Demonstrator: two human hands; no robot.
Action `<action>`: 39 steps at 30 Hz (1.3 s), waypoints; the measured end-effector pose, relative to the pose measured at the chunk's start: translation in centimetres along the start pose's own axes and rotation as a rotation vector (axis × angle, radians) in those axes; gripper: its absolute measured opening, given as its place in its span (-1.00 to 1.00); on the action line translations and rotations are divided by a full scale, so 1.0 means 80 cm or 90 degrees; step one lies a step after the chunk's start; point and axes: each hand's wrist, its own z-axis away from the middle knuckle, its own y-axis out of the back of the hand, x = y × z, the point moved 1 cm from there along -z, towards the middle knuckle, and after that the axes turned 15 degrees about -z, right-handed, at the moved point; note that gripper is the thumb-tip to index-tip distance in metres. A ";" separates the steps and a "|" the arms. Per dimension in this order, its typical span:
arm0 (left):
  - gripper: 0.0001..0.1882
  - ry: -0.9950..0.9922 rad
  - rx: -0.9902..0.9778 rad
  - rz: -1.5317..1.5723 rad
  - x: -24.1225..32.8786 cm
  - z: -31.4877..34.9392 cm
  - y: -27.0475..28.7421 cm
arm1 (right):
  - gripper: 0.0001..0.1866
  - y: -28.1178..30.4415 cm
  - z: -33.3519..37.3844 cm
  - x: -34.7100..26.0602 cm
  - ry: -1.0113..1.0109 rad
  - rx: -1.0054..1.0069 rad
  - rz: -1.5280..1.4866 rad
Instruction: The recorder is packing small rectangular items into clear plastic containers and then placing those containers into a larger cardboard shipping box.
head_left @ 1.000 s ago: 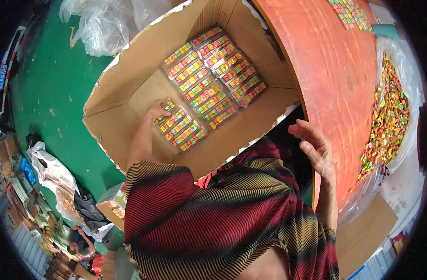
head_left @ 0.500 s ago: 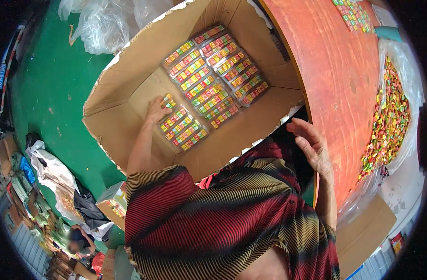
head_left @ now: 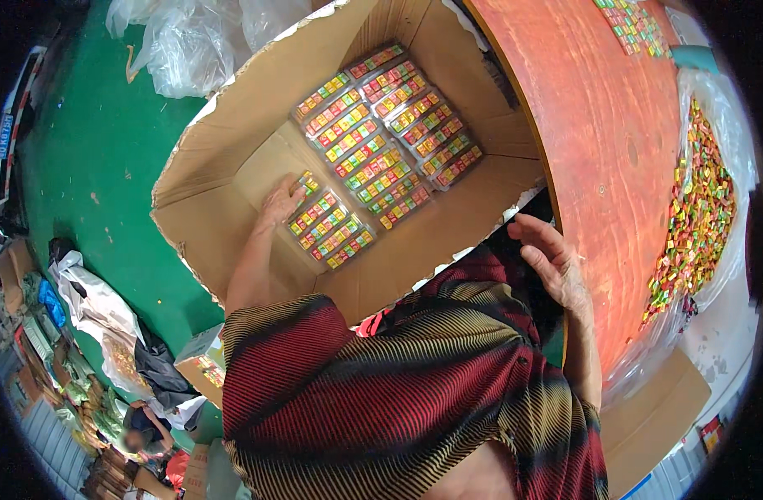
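Note:
A large open cardboard box (head_left: 202,158) stands before me. On its bottom lie rows of clear trays (head_left: 380,177) filled with small wrapped cubes in red, yellow and green. My left hand (head_left: 280,205) reaches into the box, its fingers and thumb closed at the upper left corner of the nearest tray of wrapped cubes (head_left: 336,233). Part of that tray's first row is hidden under the fingers. Outside the box, by its right rim and the table's edge, my right hand (head_left: 552,260) hovers with fingers apart and nothing in it.
An orange-red wooden table (head_left: 607,167) curves along the right. On it lie a heap of loose wrapped cubes (head_left: 698,217) on clear plastic and another filled tray (head_left: 636,29). Crumpled plastic bags (head_left: 185,50) rest on the green floor. A person (head_left: 144,429) is at lower left.
My left hand has drawn back slightly toward the lower left, still at the tray's corner. The right hand stays almost in place, and the trays lie as before.

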 end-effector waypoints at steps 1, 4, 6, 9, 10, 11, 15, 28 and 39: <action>-0.36 0.001 0.001 -0.001 -0.013 -0.007 -0.007 | -0.56 0.000 0.000 0.002 -0.006 -0.001 -0.001; -0.39 -0.051 0.004 0.037 -0.036 -0.015 -0.017 | -0.55 -0.003 -0.002 0.000 -0.003 -0.006 -0.008; -0.41 -0.090 -0.037 0.006 -0.016 -0.008 -0.005 | -0.55 0.002 0.000 0.003 -0.012 0.005 -0.005; -0.45 -0.108 0.068 -0.048 -0.015 -0.002 -0.018 | -0.55 0.005 0.001 0.007 -0.019 0.004 0.007; -0.45 -0.106 0.069 -0.049 -0.017 0.004 -0.023 | -0.55 0.005 0.001 0.008 -0.019 -0.002 0.018; -0.49 -0.084 0.110 -0.035 -0.008 0.013 -0.025 | -0.55 0.006 0.002 0.010 -0.019 0.000 0.018; -0.57 -0.024 0.111 -0.127 0.019 0.019 -0.016 | -0.56 0.008 0.003 0.009 -0.029 -0.005 0.032; -0.48 -0.018 0.136 -0.146 0.000 0.009 -0.026 | -0.57 0.000 0.009 0.001 0.012 -0.032 0.067; -0.71 -0.072 0.584 0.295 -0.180 -0.024 -0.009 | -0.57 0.005 0.019 -0.058 0.067 -0.122 0.107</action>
